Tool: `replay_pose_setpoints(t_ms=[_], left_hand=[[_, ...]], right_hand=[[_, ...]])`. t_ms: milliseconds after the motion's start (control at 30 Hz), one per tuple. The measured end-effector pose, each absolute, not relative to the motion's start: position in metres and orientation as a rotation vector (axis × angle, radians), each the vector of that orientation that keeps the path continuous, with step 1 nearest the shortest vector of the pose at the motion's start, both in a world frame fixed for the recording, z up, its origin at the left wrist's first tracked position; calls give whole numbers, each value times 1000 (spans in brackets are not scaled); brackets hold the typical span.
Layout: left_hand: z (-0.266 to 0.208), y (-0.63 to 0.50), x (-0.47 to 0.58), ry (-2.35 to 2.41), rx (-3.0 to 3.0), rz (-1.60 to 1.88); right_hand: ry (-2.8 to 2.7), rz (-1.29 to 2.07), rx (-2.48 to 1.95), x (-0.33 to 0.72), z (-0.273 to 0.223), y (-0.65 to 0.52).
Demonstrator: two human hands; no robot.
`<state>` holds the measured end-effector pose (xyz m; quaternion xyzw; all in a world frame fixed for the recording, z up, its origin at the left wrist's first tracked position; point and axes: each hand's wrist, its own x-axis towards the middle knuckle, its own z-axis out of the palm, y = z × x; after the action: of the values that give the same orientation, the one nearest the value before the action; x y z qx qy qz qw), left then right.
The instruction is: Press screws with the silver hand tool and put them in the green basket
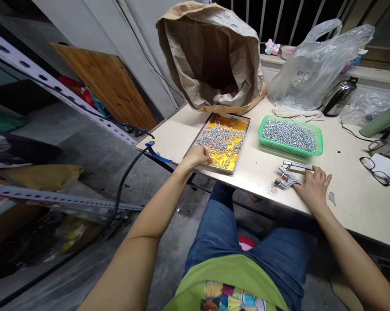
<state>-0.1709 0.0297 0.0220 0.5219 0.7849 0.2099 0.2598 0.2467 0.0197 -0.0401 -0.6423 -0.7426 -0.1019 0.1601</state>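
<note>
My left hand (197, 155) reaches over the near left edge of a shallow metal tray (225, 170) with a yellow bottom. Its fingers are pinched together low among small, slim silvery metal pieces (218, 139) spread across the tray; whatever is between the fingertips is hidden. My right hand (314, 185) rests on the table with its fingers around the handles of metal pliers (289, 176). These pliers have wide C-shaped jaws, spread apart and pointing left, with a small red part inside. Behind them a green plastic basket (262, 142) is full of similar silvery pieces.
A large open paper sack (211, 56) stands behind the tray. Farther right are a clear plastic bag (311, 69), a steel kettle (339, 97), a cloth (297, 113) and eyeglasses (375, 170). A black cable (123, 179) and perforated metal shelf bars (62, 97) lie left of the table.
</note>
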Motion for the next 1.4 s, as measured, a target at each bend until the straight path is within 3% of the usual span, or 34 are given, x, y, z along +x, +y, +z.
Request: replay_pose_setpoints(t_ms=[100, 200, 333, 500, 1400], left_hand=[[27, 23, -152, 2091, 1331, 910], [24, 18, -103, 1750, 1182, 1114], [3, 14, -15, 1374, 1011, 991], [-19, 17, 42, 1272, 1005, 938], [-11, 18, 43, 1280, 1225, 715]], right_hand=[[-2126, -331, -1811, 244, -39, 18], [-2125, -400, -1796, 239, -36, 16], [-2111, -465, -1790, 233, -32, 13], [-2124, -454, -1800, 233, -31, 12], [-2128, -486, -1747, 232, -32, 10]])
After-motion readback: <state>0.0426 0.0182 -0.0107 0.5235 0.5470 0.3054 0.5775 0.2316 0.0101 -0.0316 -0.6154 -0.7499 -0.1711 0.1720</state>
